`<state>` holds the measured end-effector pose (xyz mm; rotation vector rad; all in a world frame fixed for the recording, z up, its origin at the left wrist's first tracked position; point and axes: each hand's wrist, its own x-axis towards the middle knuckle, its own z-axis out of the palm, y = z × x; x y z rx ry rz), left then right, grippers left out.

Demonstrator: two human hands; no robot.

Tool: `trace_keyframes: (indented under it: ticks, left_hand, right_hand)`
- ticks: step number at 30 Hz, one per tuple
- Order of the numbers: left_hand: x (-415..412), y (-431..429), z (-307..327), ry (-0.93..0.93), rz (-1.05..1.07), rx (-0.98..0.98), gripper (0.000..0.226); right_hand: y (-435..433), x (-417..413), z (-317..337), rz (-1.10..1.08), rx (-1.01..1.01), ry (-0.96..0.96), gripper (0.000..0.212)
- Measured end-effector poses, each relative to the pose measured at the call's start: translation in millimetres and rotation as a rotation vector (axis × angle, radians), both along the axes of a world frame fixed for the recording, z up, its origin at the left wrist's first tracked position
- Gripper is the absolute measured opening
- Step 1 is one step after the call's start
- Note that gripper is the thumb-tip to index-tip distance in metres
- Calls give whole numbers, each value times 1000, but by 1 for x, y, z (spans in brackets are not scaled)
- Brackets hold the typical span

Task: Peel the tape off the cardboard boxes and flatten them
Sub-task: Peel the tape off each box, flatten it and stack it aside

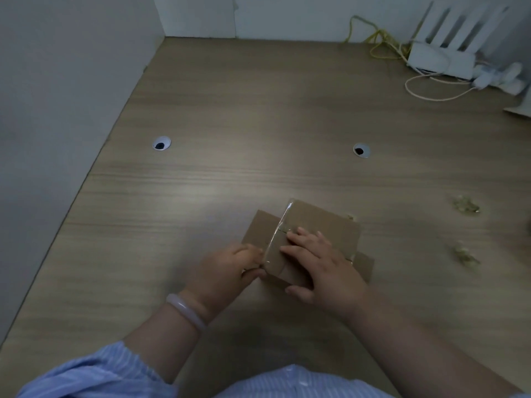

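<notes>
My left hand (227, 271) pinches the tape (277, 231) end. My right hand (319, 265), fingers flat, pins the cardboard box (321, 225) to the tabletop (230, 139). Best to pull low and steady along the strip.

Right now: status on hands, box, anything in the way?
Left hand pinches near end of tape. Right hand flat on box, pressing down. Tape scraps off to the right, clear of both hands.

A wood-grain surface (258, 110) is bounded by pale walls (57, 81) at left and behind. Two round cable holes (161, 143) are set in it. The room is dimly lit.
</notes>
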<state>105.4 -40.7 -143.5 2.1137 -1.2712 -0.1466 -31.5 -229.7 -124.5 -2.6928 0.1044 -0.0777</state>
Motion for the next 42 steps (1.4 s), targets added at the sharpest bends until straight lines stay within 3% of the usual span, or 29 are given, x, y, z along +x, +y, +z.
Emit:
trace_keyframes:
  ticks: [3, 7, 11, 16, 21, 27, 31, 33, 35, 37, 42]
  left_hand:
    - [9, -2, 11, 44, -84, 72, 16]
    - [20, -7, 31, 31, -66, 135, 26]
    - [22, -16, 43, 161, 179, -2, 8]
    - [11, -31, 41, 438, 386, -165, 9]
    - [-10, -23, 35, 113, 10, -51, 12]
    - [-4, -9, 37, 91, -217, 105, 38]
    - [5, -22, 39, 145, -164, 100, 13]
    - [5, -26, 34, 195, -80, 131, 25]
    - [7, -29, 25, 187, -42, 128, 38]
    - [7, -31, 22, 179, -29, 70, 31]
    - [6, -33, 26, 140, -1, 42, 13]
  right_hand:
    - [-1, -1, -3, -1, 36, -27, 73]
    - [-3, -5, -4, 50, 65, -31, 72]
    - [-3, -11, -4, 115, 49, -31, 70]
    - [-4, -11, -4, 122, 60, -36, 69]
    - [-8, -10, -5, 153, 48, -36, 71]
    - [-12, -8, -8, 174, 93, -18, 71]
    - [-11, -11, -5, 74, 180, -67, 63]
    - [-9, -12, -2, 20, 123, -118, 62]
    - [-6, -13, 0, -33, -58, -136, 75]
    - [-2, -14, 4, -117, -175, -59, 95]
    - [-3, -16, 2, -135, -146, 58, 103]
